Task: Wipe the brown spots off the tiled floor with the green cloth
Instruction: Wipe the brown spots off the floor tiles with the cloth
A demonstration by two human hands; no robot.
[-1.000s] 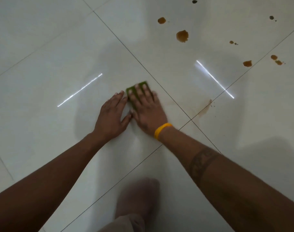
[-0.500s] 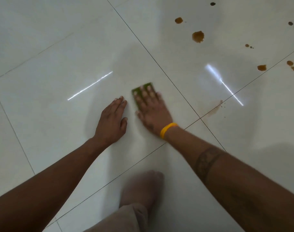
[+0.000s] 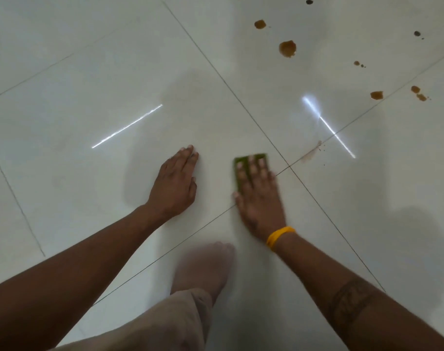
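Glossy white tiled floor [image 3: 89, 72] fills the view, thin grout lines crossing just right of the right hand. Left hand [image 3: 174, 184] lies flat on the tile, fingers straight and together, holding nothing; probably a brace for the crouch. Right hand [image 3: 257, 198] is flat too, straight fingers pressing the green cloth [image 3: 238, 171] onto the floor, likely so the whole pad rubs under even pressure. Cloth is a small folded rectangle, mostly hidden under the fingers, green edges showing ahead of and left of the fingertips; sits apart from the left hand. Yellow wristband [image 3: 279, 236] on the right wrist. Faint brown smear [image 3: 310, 154] just ahead-right of the cloth along the grout, looks half wiped. Big brown spot [image 3: 287, 48] well ahead of the right hand, smaller brown spot [image 3: 260, 24] beyond it, more small ones [image 3: 376, 95] far ahead-right, a few dark specks further out. Most spots untouched, so the job looks early.
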